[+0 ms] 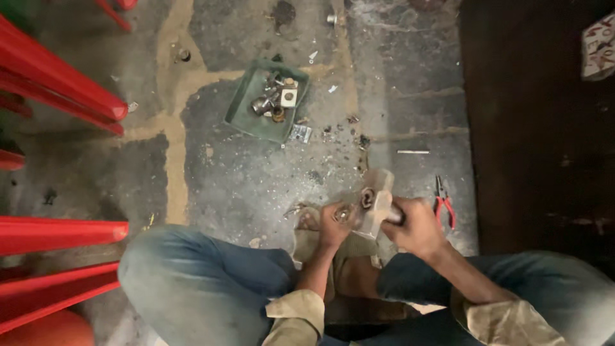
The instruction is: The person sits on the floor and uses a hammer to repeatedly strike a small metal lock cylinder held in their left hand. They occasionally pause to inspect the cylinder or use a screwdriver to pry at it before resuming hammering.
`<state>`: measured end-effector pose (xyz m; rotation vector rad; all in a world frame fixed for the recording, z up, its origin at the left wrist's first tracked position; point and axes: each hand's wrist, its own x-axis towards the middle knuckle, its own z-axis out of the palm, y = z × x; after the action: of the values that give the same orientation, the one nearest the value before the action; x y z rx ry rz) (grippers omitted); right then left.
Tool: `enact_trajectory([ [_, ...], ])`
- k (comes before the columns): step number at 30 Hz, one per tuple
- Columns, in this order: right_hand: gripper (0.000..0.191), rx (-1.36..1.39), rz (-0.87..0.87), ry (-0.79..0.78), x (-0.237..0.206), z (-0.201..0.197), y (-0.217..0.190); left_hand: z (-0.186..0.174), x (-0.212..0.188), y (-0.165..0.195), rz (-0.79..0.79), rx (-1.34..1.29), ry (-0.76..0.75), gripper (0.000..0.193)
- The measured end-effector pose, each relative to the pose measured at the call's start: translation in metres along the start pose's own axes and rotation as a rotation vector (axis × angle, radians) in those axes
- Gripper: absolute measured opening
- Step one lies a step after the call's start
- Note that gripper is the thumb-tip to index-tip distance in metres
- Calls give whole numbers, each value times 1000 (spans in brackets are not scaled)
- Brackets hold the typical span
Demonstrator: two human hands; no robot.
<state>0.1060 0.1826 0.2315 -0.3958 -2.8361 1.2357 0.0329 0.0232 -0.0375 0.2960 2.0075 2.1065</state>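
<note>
Noted at left edge of frame: long red metal tubes (57,90) lying over a cracked grey concrete floor (256,179). Upper centre: shallow green metal tray (246,109) holding small fittings. Centre right: heavy grey metal hammer (377,200), handle gripped in closed fingers of right hand (416,227). Just left, touching: left hand (336,223), fingers pinched shut on a small metal ring-shaped part (344,213). Right of centre: red-handled pliers (444,204) on floor.

Green tray (242,114) of metal fittings, red pliers (444,204), red tubes (61,90)
</note>
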Motion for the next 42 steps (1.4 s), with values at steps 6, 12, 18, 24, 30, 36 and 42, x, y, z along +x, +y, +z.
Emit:
enact_trajectory([
  [6,33,-465,136,-278,6,12,-7,-7,-8,31,29,-62,-218,17],
  [12,35,-320,141,-154,-3,-9,-18,-6,-3,75,67,3,-162,26],
  [18,29,182,-292,-48,6,-13,16,-7,-3,56,-33,279,-128,21],
  [24,31,-258,31,-184,8,33,19,-16,-4,25,-40,-126,-187,26],
  [30,39,-147,56,-56,9,-10,1,-10,0,23,57,17,-94,36],
  [36,30,355,-61,286,-4,10,13,-14,-2,40,94,232,-71,29],
  [42,30,-504,-28,-260,4,32,2,-17,5,41,-98,25,-274,14],
])
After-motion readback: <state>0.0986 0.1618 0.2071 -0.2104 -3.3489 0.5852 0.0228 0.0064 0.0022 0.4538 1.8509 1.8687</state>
